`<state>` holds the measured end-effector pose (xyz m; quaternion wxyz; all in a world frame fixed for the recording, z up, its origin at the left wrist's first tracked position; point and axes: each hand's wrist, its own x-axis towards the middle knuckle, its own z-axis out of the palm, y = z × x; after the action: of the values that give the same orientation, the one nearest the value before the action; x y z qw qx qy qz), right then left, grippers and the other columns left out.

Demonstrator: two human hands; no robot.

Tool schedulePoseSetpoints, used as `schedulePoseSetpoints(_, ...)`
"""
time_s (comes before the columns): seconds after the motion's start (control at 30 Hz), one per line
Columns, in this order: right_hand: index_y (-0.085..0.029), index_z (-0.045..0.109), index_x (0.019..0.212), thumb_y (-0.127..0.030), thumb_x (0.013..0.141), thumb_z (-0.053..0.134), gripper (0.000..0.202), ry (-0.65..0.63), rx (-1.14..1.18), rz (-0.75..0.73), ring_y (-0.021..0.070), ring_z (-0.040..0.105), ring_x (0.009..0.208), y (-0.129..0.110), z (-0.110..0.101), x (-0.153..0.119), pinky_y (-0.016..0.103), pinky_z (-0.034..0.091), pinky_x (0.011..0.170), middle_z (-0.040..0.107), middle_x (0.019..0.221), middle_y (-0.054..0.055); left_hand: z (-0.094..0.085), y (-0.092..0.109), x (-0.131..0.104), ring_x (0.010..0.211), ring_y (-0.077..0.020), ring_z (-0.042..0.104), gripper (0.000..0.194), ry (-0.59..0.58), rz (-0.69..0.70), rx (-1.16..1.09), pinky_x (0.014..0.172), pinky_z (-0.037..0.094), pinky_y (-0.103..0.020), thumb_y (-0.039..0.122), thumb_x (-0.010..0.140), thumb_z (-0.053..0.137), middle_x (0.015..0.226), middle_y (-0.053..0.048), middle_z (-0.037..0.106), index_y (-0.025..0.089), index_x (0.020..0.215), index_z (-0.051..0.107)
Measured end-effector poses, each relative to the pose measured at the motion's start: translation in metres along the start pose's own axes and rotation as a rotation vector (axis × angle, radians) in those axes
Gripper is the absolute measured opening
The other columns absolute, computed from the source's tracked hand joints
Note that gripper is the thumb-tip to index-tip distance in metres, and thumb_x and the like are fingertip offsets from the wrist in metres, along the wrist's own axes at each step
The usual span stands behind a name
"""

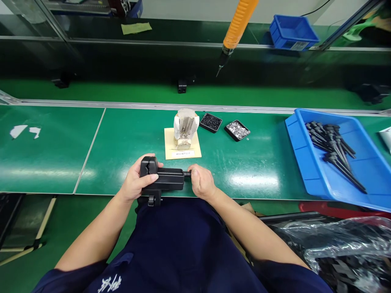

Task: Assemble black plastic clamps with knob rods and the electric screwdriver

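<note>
Black housing (165, 179) lying crosswise, long axis left-right, rod end pointing right, both hands gripping it, left hand (134, 183), right hand (201, 183)

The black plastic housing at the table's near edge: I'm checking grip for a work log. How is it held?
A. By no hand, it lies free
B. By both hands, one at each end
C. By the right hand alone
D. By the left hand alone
B: the left hand wraps the blocky end of the black plastic housing, while the right hand grips the thin rod end at the green table's edge.
</note>
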<state>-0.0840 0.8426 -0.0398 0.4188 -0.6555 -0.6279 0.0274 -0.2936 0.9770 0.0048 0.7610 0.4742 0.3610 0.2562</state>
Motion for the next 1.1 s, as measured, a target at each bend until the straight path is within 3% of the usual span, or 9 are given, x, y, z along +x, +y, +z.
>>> schedulePoseSetpoints(0.17, -0.021, 0.058, 0.076, -0.045, 0.107, 0.024, 0.052, 0.241, -0.123, -0.257, 0.0166, 0.052, 0.057, 0.009, 0.001, 0.001, 0.031, 0.039, 0.057, 0.057, 0.063, 0.005, 0.014, 0.009, -0.002, 0.079, -0.0207, 0.07, 0.072, 0.026, -0.218, -0.072, 0.065, 0.061, -0.031, 0.036, 0.055, 0.094, 0.103, -0.011, 0.073, 0.013, 0.114, 0.059)
schedulePoseSetpoints(0.27, -0.023, 0.051, 0.066, -0.035, 0.104, 0.027, 0.047, 0.315, -0.147, -0.264, 0.0165, 0.046, 0.053, 0.008, -0.001, 0.006, 0.032, 0.036, 0.055, 0.049, 0.056, 0.003, 0.019, 0.005, -0.003, 0.079, -0.0217, 0.07, 0.072, 0.032, -0.268, -0.109, 0.065, 0.061, -0.033, 0.039, 0.056, 0.093, 0.105, -0.011, 0.073, 0.013, 0.115, 0.059)
schedulePoseSetpoints(0.37, -0.023, 0.047, 0.065, -0.023, 0.101, 0.031, 0.039, 0.288, -0.075, -0.142, 0.0157, 0.046, 0.053, 0.001, -0.002, 0.011, 0.031, 0.037, 0.056, 0.048, 0.056, 0.002, 0.019, -0.004, -0.007, 0.086, -0.0227, 0.071, 0.076, 0.023, -0.163, -0.111, 0.07, 0.062, -0.034, 0.039, 0.06, 0.091, 0.109, -0.01, 0.073, 0.017, 0.123, 0.056)
schedulePoseSetpoints(0.5, -0.023, 0.044, 0.064, -0.021, 0.101, 0.032, 0.039, 0.235, 0.002, -0.033, 0.0147, 0.047, 0.051, -0.006, -0.004, 0.014, 0.03, 0.037, 0.054, 0.046, 0.056, 0.001, 0.014, -0.019, -0.013, 0.092, -0.0226, 0.07, 0.075, 0.003, 0.011, -0.049, 0.078, 0.06, -0.034, 0.04, 0.065, 0.088, 0.11, -0.011, 0.073, 0.016, 0.128, 0.053)
schedulePoseSetpoints(0.8, -0.023, 0.051, 0.062, -0.043, 0.103, 0.024, 0.052, 0.144, 0.174, 0.225, 0.0183, 0.051, 0.058, -0.008, 0.002, 0.015, 0.035, 0.043, 0.063, 0.053, 0.061, 0.006, 0.004, -0.027, -0.012, 0.101, -0.0254, 0.069, 0.07, -0.015, 0.235, 0.13, 0.091, 0.055, -0.038, 0.038, 0.072, 0.083, 0.114, -0.013, 0.072, 0.018, 0.131, 0.052)
schedulePoseSetpoints(0.87, -0.022, 0.056, 0.069, -0.05, 0.103, 0.025, 0.054, 0.133, 0.292, 0.364, 0.0182, 0.053, 0.061, -0.008, 0.007, 0.015, 0.035, 0.046, 0.065, 0.055, 0.065, 0.006, 0.007, -0.023, -0.009, 0.104, -0.0252, 0.069, 0.069, -0.004, 0.302, 0.189, 0.094, 0.054, -0.038, 0.032, 0.07, 0.085, 0.114, -0.012, 0.072, 0.019, 0.13, 0.054)
schedulePoseSetpoints(0.97, -0.02, 0.061, 0.098, -0.063, 0.101, 0.026, 0.056, 0.065, 0.587, 0.575, 0.0164, 0.051, 0.058, -0.009, 0.013, 0.014, 0.031, 0.047, 0.057, 0.054, 0.071, 0.003, 0.013, -0.014, -0.004, 0.103, -0.0238, 0.069, 0.069, 0.017, 0.329, 0.174, 0.089, 0.057, -0.035, 0.027, 0.067, 0.087, 0.113, -0.011, 0.072, 0.019, 0.128, 0.055)
schedulePoseSetpoints(1.03, -0.021, 0.057, 0.117, -0.07, 0.098, 0.029, 0.06, 0.038, 0.732, 0.589, 0.0163, 0.052, 0.06, -0.01, 0.013, 0.013, 0.031, 0.048, 0.056, 0.054, 0.077, 0.002, 0.014, -0.008, -0.001, 0.102, -0.0242, 0.069, 0.068, 0.014, 0.314, 0.124, 0.088, 0.057, -0.035, 0.031, 0.067, 0.087, 0.111, -0.011, 0.072, 0.02, 0.127, 0.056)
schedulePoseSetpoints(1.1, -0.021, 0.054, 0.124, -0.071, 0.097, 0.033, 0.06, 0.044, 0.749, 0.52, 0.0172, 0.056, 0.066, -0.011, 0.01, 0.012, 0.033, 0.051, 0.062, 0.056, 0.081, 0.003, 0.013, -0.003, 0.001, 0.103, -0.0249, 0.069, 0.069, -0.002, 0.331, 0.108, 0.091, 0.057, -0.037, 0.032, 0.067, 0.087, 0.11, -0.01, 0.072, 0.02, 0.127, 0.056)
